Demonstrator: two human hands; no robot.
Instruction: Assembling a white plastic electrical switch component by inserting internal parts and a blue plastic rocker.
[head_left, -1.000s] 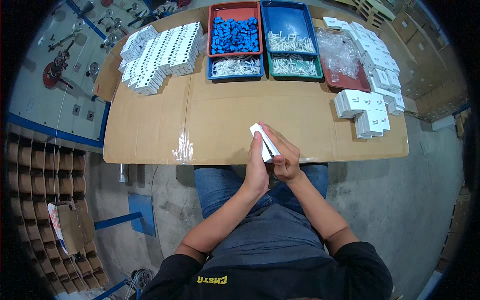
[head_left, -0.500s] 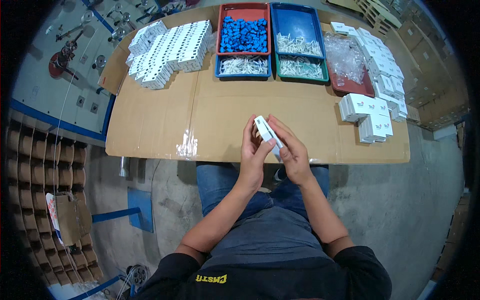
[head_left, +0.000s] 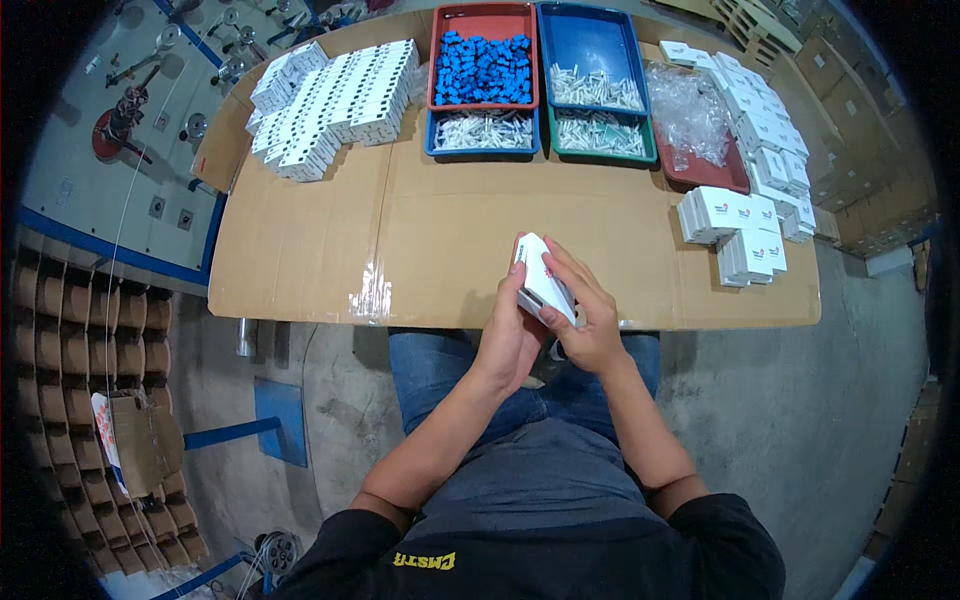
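Between my two hands, just above the table's near edge, is a small white box [head_left: 546,282] with a bit of print on its upper face. My left hand [head_left: 509,335] is closed on its left side, the thumb along the edge. From the right, my right hand [head_left: 590,318] grips it, fingers lying over the far part and thumb at the near end. The box is tilted, its broad face turned up. My palms hide its underside.
Stacked white boxes [head_left: 340,105] fill the cardboard-covered table's [head_left: 460,220] far left; more white boxes [head_left: 745,235] stand at the right. At the back are a red tray [head_left: 434,60] of blue pieces, blue and green trays [head_left: 590,40] of white pieces, and a dark red tray [head_left: 700,180] of clear plastic bags.
The box has turned in my hands: its narrow edge with a gap faced up before, and now its broad printed face does. My right fingers have shifted across it.
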